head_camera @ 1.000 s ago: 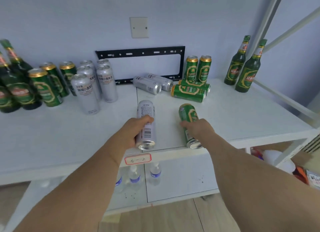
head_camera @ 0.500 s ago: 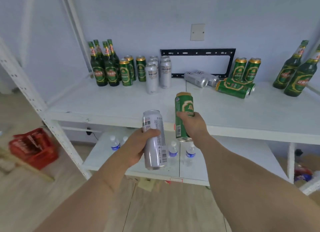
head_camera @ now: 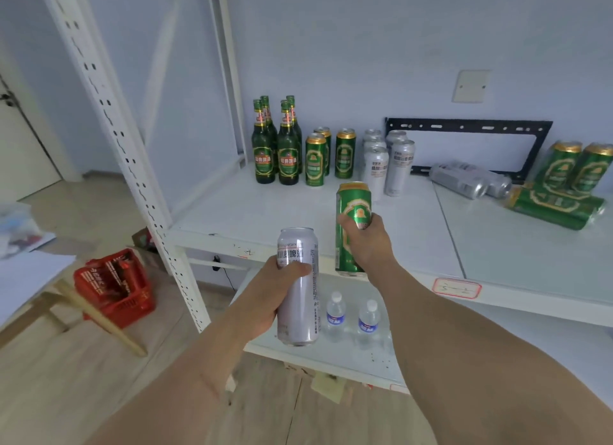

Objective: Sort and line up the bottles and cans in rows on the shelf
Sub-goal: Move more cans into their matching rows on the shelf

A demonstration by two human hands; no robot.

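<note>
My left hand (head_camera: 265, 298) grips an upright silver can (head_camera: 298, 298) in front of the shelf's edge. My right hand (head_camera: 368, 242) holds an upright green can (head_camera: 351, 212) just above the front of the white shelf (head_camera: 265, 212). At the back left stand several green bottles (head_camera: 275, 146), then three green cans (head_camera: 326, 155), then several silver cans (head_camera: 386, 159) in rows. Further right two silver cans (head_camera: 464, 179) and a green can (head_camera: 554, 207) lie on their sides, with two green cans (head_camera: 577, 169) upright behind.
A black metal bracket (head_camera: 471, 126) leans on the wall behind the cans. Small water bottles (head_camera: 351, 318) stand on the lower shelf. A perforated white upright (head_camera: 132, 165) frames the shelf's left corner. A red crate (head_camera: 112, 288) sits on the floor at left.
Both cans were lifted off the shelf from lying down and turned upright. My view swung left, and both hands moved left toward the sorted rows.
</note>
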